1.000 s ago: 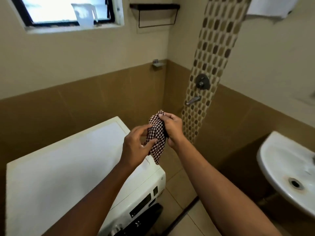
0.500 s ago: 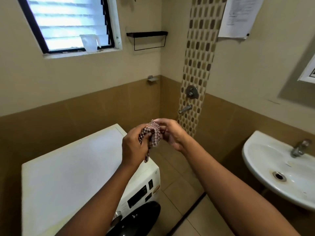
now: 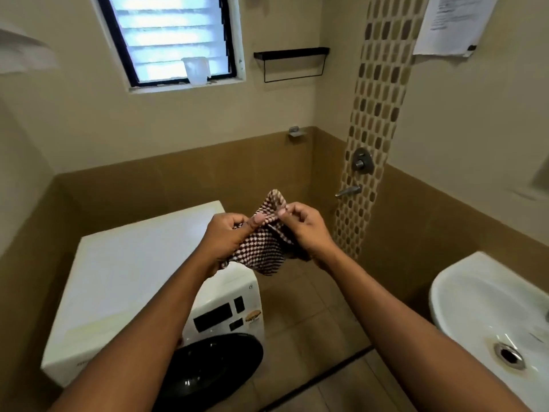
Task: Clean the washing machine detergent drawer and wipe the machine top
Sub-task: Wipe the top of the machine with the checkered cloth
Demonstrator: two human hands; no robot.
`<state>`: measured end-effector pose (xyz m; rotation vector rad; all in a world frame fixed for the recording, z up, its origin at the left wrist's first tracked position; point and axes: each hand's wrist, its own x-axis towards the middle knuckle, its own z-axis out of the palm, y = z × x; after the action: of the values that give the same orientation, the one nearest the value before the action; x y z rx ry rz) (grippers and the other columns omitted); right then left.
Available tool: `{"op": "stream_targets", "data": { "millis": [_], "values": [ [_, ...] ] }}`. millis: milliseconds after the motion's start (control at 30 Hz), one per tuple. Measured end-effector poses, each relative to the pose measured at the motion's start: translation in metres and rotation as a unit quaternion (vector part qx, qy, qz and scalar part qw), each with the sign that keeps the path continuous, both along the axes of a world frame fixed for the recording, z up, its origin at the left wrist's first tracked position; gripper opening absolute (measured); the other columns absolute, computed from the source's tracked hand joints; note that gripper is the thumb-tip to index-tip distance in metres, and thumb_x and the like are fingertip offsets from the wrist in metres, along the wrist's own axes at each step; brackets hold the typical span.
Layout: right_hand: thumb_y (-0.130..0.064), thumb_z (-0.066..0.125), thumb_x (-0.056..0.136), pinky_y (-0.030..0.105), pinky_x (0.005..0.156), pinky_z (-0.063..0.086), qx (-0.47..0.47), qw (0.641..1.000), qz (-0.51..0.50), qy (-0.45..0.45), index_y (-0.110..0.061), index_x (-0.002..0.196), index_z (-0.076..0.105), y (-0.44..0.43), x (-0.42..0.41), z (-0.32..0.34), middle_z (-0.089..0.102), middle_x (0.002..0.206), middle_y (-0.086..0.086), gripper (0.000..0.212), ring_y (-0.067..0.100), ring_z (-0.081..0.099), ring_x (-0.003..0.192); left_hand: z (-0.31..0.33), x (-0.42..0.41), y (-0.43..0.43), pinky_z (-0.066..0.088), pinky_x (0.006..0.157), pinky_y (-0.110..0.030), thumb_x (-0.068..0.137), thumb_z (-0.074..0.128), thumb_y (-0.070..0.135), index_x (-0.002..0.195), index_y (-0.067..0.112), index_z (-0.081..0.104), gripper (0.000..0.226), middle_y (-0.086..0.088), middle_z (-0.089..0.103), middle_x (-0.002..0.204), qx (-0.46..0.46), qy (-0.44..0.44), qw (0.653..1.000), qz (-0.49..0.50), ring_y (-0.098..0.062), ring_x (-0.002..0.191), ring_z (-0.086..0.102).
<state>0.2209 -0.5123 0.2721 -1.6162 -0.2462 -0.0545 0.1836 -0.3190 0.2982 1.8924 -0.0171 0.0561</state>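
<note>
Above 1 washer (image 3: 127, 272), 2 hands, 1 cloth (image 3: 261, 248)

washer (image 3: 124, 281): stands at left against back wall | cloth (image 3: 264, 248): hangs between left hand (image 3: 225, 236) and right hand (image 3: 306, 230), above washer's right front corner | sink (image 3: 481, 304): sits at right, well apart from washer | window (image 3: 166, 34): above washer, cup (image 3: 196, 70) on sill | shelf (image 3: 292, 52): right of window | tap (image 3: 348, 191): behind cloth, to its right

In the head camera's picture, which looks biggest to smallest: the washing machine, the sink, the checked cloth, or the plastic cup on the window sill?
1. washing machine
2. sink, though the picture's edge cuts it off
3. checked cloth, held close to the camera
4. plastic cup, farthest away, so its true size is unsure
</note>
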Motion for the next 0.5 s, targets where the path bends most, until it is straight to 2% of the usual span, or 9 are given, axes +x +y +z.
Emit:
{"op": "stream_targets", "data": {
  "millis": [100, 200, 333, 400, 500],
  "values": [
    [-0.023, 0.06, 0.102, 0.025, 0.067, 0.048, 0.059, 0.998, 0.032, 0.018, -0.007, 0.082, 0.066, -0.015, 0.004, 0.011, 0.066, 0.076, 0.002, 0.027, 0.011, 0.06, 0.073, 0.005, -0.021, 0.005, 0.053, 0.063, -0.025, 0.088, 0.074, 0.042, 0.09, 0.011, 0.077, 0.032, -0.004, 0.078, 0.083, 0.013, 0.029, 0.999, -0.021, -0.015, 0.078, 0.074],
    [-0.024, 0.061, 0.102, 0.023, 0.064, 0.048, 0.066, 0.993, 0.099, 0.01, -0.002, 0.089, 0.066, -0.021, -0.002, 0.031, 0.065, 0.076, 0.006, 0.026, 0.009, 0.059, 0.069, 0.019, -0.041, 0.006, 0.05, 0.061, -0.021, 0.091, 0.073, 0.035, 0.091, 0.008, 0.077, 0.027, -0.002, 0.076, 0.08, 0.018, 0.024, 0.999, -0.019, -0.01, 0.073, 0.07],
    [-0.02, 0.067, 0.099, 0.027, 0.07, 0.052, 0.095, 0.977, 0.191, -0.004, 0.004, 0.097, 0.067, -0.028, -0.009, 0.063, 0.065, 0.09, 0.018, 0.025, 0.018, 0.062, 0.078, 0.042, -0.06, 0.013, 0.055, 0.077, -0.031, 0.087, 0.076, 0.03, 0.098, 0.006, 0.078, 0.026, -0.011, 0.077, 0.097, 0.022, 0.056, 0.995, -0.076, -0.023, 0.09, 0.073],
    [-0.017, 0.07, 0.096, 0.029, 0.073, 0.054, 0.066, 0.968, 0.239, -0.034, 0.009, 0.096, 0.067, -0.034, -0.012, 0.079, 0.067, 0.092, 0.021, 0.026, 0.022, 0.064, 0.081, 0.049, -0.069, 0.016, 0.056, 0.087, -0.039, 0.087, 0.078, 0.03, 0.106, 0.008, 0.077, 0.029, -0.012, 0.077, 0.107, 0.06, 0.095, 0.986, -0.125, -0.03, 0.103, 0.072],
    [-0.021, 0.079, 0.089, 0.034, 0.073, 0.055, -0.078, 0.949, 0.275, -0.135, 0.005, 0.091, 0.074, -0.031, -0.019, 0.096, 0.075, 0.091, 0.017, 0.026, 0.021, 0.069, 0.08, 0.056, -0.08, 0.001, 0.059, 0.091, -0.04, 0.081, 0.081, 0.041, 0.119, 0.023, 0.071, 0.043, 0.001, 0.076, 0.115, 0.069, 0.082, 0.987, -0.118, -0.018, 0.108, 0.071]
  ]
}}
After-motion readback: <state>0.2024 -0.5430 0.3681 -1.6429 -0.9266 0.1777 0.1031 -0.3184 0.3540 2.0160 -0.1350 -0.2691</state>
